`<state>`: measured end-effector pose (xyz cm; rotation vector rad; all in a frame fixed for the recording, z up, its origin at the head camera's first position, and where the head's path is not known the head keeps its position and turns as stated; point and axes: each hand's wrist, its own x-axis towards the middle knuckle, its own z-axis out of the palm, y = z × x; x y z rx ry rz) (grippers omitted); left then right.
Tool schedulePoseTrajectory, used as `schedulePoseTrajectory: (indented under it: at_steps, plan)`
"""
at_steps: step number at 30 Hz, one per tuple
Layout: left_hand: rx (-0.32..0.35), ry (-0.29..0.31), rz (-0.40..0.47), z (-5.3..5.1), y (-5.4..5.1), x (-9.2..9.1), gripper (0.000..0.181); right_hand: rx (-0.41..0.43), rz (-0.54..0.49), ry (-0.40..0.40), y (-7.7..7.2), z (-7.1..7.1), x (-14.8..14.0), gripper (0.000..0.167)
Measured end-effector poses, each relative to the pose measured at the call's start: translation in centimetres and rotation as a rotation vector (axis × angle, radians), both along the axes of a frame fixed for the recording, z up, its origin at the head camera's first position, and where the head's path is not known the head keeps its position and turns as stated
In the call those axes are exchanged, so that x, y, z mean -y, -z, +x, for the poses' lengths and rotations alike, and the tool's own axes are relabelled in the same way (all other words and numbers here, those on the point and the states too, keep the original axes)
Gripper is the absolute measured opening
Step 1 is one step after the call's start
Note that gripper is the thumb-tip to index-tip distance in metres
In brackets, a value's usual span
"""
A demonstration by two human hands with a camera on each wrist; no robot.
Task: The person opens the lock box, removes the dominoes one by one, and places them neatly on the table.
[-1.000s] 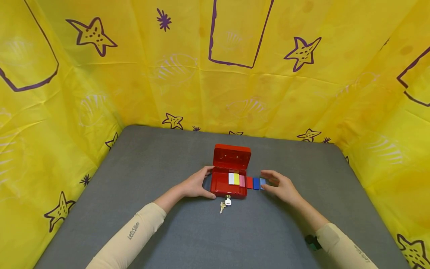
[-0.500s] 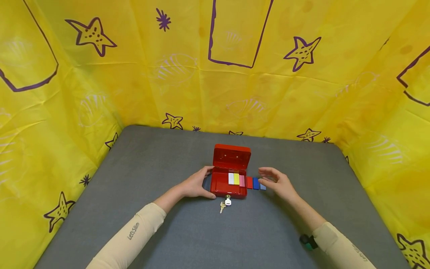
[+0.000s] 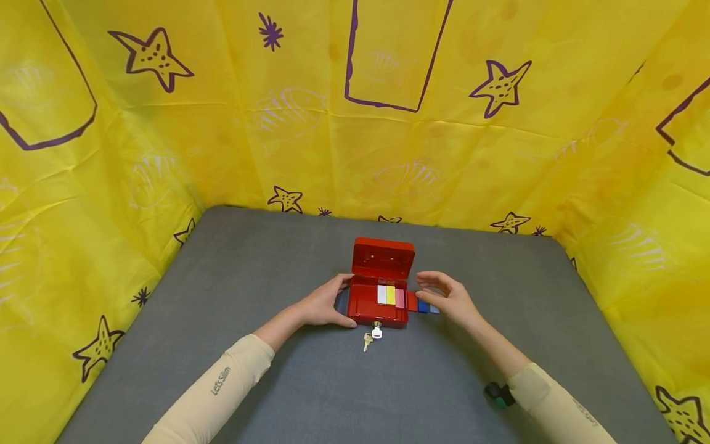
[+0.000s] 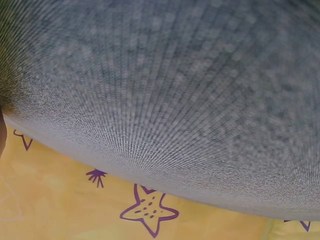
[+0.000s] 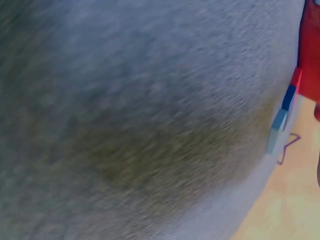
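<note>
A red cash box (image 3: 363, 302) stands on the table with its lid (image 3: 383, 258) raised. My left hand (image 3: 322, 305) holds the box's left side, thumb by the front corner and fingers by the rear one. White (image 3: 381, 295), yellow (image 3: 391, 295) and pink (image 3: 400, 298) blocks sit side by side in the box's right part. Just right of the box lie a red block (image 3: 412, 301), a dark blue block (image 3: 423, 306) and a light blue block (image 5: 279, 120). Over these hovers my right hand (image 3: 450, 300), fingers bent loosely and holding nothing; it partly hides the blue blocks.
One key (image 3: 377, 332) is in the lock at the box's front, and a second key (image 3: 367, 341) hangs beside it. The grey table (image 3: 266, 253) is bounded by a yellow patterned curtain (image 3: 327, 154). The left wrist view has only table and curtain, plus a sliver at its edge.
My right hand has shifted left, from beside the light blue block to above the dark blue and red ones. The left hand, box and blocks have stayed put.
</note>
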<state>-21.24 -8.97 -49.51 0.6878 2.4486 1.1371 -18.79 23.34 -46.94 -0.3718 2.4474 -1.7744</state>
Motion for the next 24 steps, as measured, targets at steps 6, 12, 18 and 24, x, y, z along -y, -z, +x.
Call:
schedulePoseTrajectory:
  at_steps: [6,12,18,24]
  plan:
    - [0.005,0.002,0.001,0.0,0.0,0.0,0.102,-0.007,0.003,-0.039,-0.7,0.1,1.4,0.044]
    - [-0.004,0.005,0.017,0.0,-0.1,0.0,0.101,0.023,0.012,-0.064,-1.1,0.0,2.7,0.043]
    - [0.001,0.002,0.006,0.0,0.1,0.0,0.101,0.013,-0.001,-0.108,-0.9,-0.3,3.7,0.041]
    - [0.002,0.004,0.017,0.0,0.1,0.0,0.1,-0.004,0.076,-0.126,-0.8,-0.5,4.7,0.04]
